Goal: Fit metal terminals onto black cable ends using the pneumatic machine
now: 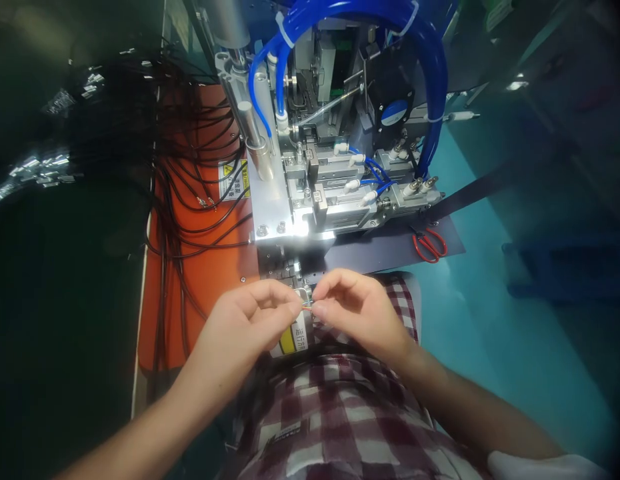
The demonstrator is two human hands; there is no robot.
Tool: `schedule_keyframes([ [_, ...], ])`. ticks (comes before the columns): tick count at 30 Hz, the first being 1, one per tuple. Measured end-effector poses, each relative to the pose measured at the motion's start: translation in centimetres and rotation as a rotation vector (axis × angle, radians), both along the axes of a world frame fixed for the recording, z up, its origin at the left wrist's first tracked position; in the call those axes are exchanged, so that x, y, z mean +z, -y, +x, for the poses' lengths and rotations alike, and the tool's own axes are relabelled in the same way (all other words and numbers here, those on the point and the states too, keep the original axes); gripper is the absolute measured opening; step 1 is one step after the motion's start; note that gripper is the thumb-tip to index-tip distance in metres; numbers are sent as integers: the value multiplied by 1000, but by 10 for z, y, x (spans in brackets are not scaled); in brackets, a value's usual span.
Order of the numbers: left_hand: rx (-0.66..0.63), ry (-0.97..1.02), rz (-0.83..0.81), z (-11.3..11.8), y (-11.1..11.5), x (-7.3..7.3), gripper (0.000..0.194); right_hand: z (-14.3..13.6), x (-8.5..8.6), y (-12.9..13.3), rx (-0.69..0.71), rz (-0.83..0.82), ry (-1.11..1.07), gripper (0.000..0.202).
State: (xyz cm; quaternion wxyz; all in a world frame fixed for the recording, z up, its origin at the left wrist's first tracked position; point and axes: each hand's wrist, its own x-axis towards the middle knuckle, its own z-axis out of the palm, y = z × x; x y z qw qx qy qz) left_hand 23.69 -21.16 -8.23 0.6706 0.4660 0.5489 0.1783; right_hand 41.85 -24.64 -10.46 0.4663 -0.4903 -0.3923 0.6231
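Close together in front of the machine, my two hands meet over a thin wire with an orange-red stretch between the fingertips. My left hand pinches it from the left, thumb against forefinger. From the right, my right hand pinches the same wire near its other side. A pale thin strand seems to loop just above the fingertips. What lies inside the pinches is hidden by the fingers. Just beyond the hands is the machine's front edge, and under them a label with a yellow patch shows.
Black cables lie bundled across the orange board at left. Red-handled scissors rest on the grey plate at right. Thick blue air tubes arch over the machine. A checked cloth covers my lap.
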Motion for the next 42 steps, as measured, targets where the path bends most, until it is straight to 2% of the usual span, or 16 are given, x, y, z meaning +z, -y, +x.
schedule_keyframes([
  [3,2,-1,7,1,0,-2,23,-2,3,10,-124,234,270,7],
  [6,7,6,24,2,0,-2,22,-4,4,16,-156,378,418,8],
  [18,21,29,44,4,1,-1,20,-2,7,15,-97,610,667,15],
  [21,25,33,46,4,2,-1,22,-4,6,14,-118,507,584,9],
  [28,-2,-5,66,2,3,-2,26,-5,10,10,-98,107,260,6],
  [34,-40,-54,94,3,4,1,26,1,9,2,53,-198,-109,22],
  [39,-77,-83,107,2,4,0,28,6,6,-3,160,-255,-234,26],
  [42,-80,-120,120,2,6,-1,28,6,11,1,156,-206,-95,17],
])
